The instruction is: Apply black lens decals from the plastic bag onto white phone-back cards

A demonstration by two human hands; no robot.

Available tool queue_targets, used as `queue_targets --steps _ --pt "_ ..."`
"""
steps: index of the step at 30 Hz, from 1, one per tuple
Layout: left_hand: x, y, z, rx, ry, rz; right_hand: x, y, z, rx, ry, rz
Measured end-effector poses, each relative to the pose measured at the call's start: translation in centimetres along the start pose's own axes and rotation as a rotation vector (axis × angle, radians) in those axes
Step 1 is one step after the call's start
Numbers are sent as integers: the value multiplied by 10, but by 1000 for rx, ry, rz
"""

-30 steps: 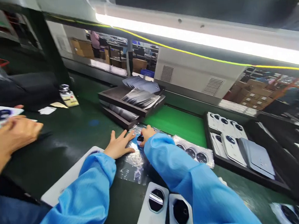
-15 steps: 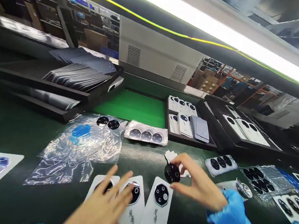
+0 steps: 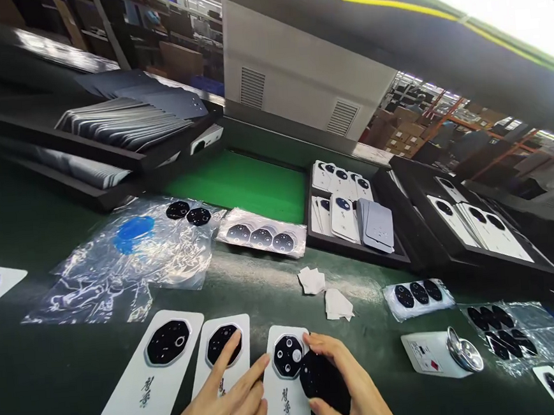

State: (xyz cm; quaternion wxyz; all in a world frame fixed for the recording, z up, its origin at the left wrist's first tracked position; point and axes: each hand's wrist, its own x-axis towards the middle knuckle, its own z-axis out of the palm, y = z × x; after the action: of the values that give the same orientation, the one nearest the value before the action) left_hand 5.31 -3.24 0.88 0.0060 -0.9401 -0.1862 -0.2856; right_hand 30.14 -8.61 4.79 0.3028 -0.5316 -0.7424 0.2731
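Right hand (image 3: pixel 351 384): thumb and index finger set partly apart, gripping a black disc (image 3: pixel 322 383) by its edge. The disc stands at the right-hand side of the right panel (image 3: pixel 292 395), overlapping its edge in view. Left hand (image 3: pixel 227 400): fingers loosely spread, nothing seen in their hold; the index fingertip lies over the dark lens plate of the middle panel (image 3: pixel 204 373), another finger reaches toward the right panel. Contact of the disc or left fingertips with the panels cannot be confirmed from this angle. The left panel (image 3: pixel 129 395) lies alongside, fitted with an octagonal lens plate.

Beyond the hands: two scraps of white paper (image 3: pixel 311 280) on the dark table (image 3: pixel 245 287); a wrapped pack (image 3: pixel 262 233) of three discs; to its left, a clear plastic bag (image 3: pixel 95 279) with two discs upon it. To the right, a white bottle (image 3: pixel 427 353) with a metal top. Farther back, a green mat (image 3: pixel 251 187) sits beside a black tray (image 3: pixel 381 257) of panels.
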Motion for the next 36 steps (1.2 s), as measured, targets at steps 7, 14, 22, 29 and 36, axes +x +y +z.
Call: queue_targets --steps 7,14,22,29,36 --pt "30 -13 -8 184 -47 -169 1 6 -6 -3 95 -11" --pt "35 -29 -10 174 -92 -87 6 14 -7 -25 214 34" --pt "36 -31 -10 63 -184 -124 4 21 -7 16 185 85" --pt "38 -34 -11 55 -210 -110 5 22 -4 -17 225 54" --pt "33 -32 -5 98 -171 -126 26 6 7 -146 101 -43"
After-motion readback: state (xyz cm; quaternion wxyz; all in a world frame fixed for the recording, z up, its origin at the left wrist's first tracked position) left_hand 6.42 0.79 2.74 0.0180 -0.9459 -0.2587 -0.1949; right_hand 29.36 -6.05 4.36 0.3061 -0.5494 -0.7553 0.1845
